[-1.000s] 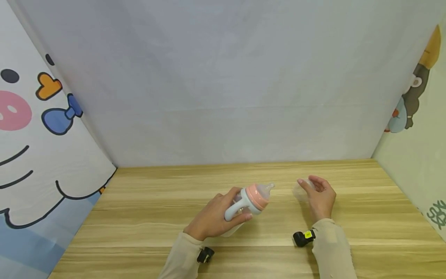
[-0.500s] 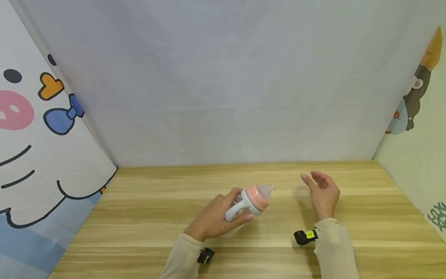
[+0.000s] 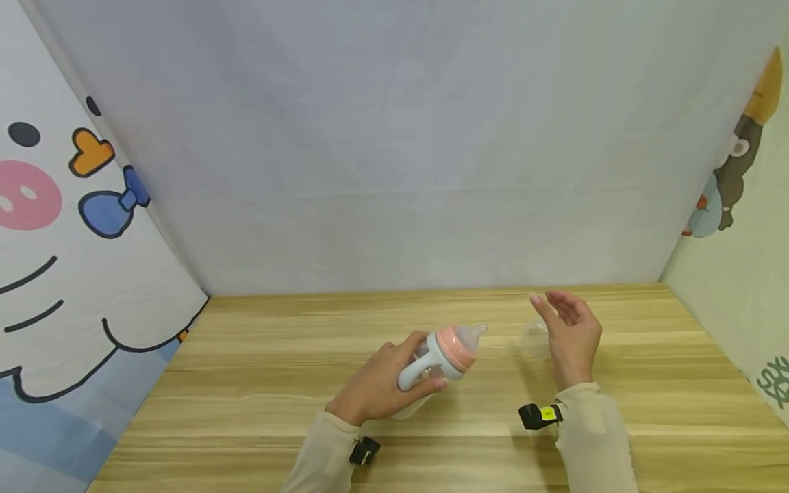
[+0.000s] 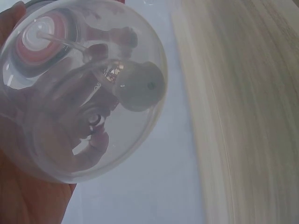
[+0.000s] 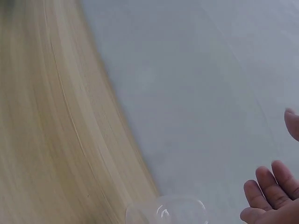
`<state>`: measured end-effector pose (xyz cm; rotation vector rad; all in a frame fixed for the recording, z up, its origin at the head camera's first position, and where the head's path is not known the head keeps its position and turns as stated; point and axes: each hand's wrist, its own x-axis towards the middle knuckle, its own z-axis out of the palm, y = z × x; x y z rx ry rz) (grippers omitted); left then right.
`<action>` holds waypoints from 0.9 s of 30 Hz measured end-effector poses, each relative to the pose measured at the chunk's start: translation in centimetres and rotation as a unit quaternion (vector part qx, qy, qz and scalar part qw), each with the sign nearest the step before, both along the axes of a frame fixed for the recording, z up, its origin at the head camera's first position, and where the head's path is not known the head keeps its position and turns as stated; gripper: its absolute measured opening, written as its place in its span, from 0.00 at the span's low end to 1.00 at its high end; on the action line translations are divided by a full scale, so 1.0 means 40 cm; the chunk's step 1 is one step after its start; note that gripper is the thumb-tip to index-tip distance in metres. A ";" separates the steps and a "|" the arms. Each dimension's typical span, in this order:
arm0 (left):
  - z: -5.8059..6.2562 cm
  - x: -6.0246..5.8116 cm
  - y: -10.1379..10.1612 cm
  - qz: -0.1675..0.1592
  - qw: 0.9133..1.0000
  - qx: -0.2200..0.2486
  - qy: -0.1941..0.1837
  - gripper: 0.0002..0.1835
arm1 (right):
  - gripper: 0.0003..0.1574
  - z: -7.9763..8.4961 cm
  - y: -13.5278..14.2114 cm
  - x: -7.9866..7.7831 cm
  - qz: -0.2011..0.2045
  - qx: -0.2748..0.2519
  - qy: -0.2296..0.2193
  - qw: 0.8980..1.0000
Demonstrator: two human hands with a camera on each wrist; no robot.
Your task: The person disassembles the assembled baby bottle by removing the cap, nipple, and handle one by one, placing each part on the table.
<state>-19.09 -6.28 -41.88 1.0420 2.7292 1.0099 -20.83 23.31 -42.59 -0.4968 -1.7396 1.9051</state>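
In the head view my left hand (image 3: 377, 387) grips a baby bottle (image 3: 455, 349) round its clear body. The bottle tilts, its teat pointing up and to the right; it has a pink collar and pale blue handles. From the left wrist, the see-through bottle base (image 4: 140, 135) shows a straw with a round weight (image 4: 140, 88) inside. My right hand (image 3: 573, 339) is raised over the table's right part, thumb and fingers apart, nothing between them. Just left of it stands a clear plastic cap (image 3: 535, 339), also seen low in the right wrist view.
The wood-grain table (image 3: 277, 383) ends at a pale cloth backdrop (image 3: 394, 171). Cartoon-printed panels (image 3: 117, 274) stand at the left and right sides. A black wrist camera (image 3: 537, 416) sits on the right sleeve.
My right hand has let go of the clear cap and drawn up and slightly away from it. The left hand with the baby bottle has stayed nearly still.
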 end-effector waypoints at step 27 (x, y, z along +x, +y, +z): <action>0.008 0.001 -0.005 0.008 1.000 0.000 -0.008 0.35 | 0.23 0.088 -0.090 0.037 0.147 0.021 0.055 0.987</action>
